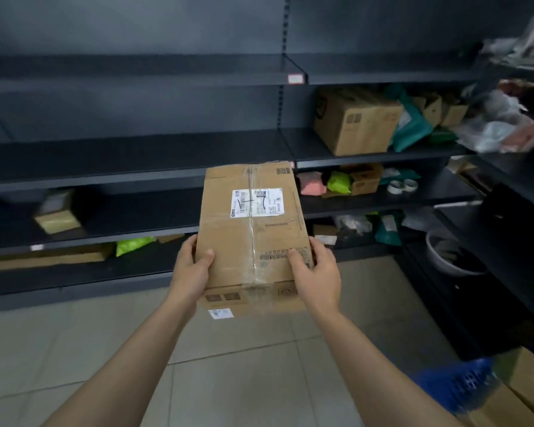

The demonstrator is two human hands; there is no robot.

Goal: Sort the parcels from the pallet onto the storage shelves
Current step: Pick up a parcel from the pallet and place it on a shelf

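Observation:
I hold a brown cardboard parcel (250, 232) with a white shipping label and clear tape in front of me, above the tiled floor. My left hand (193, 268) grips its left near edge and my right hand (316, 271) grips its right near edge. The parcel's far end reaches the front lip of the dark storage shelves (136, 155). At the bottom right a blue pallet (457, 386) shows, with cardboard boxes (527, 383) resting on it.
On the shelves to the right stand a large cardboard box (356, 121), teal bags (412, 124), pink and green packets (338, 183) and tape rolls (403, 186). A small box (59, 214) sits on the left shelf. A side shelf (512, 217) with a metal bowl (450, 257) stands right.

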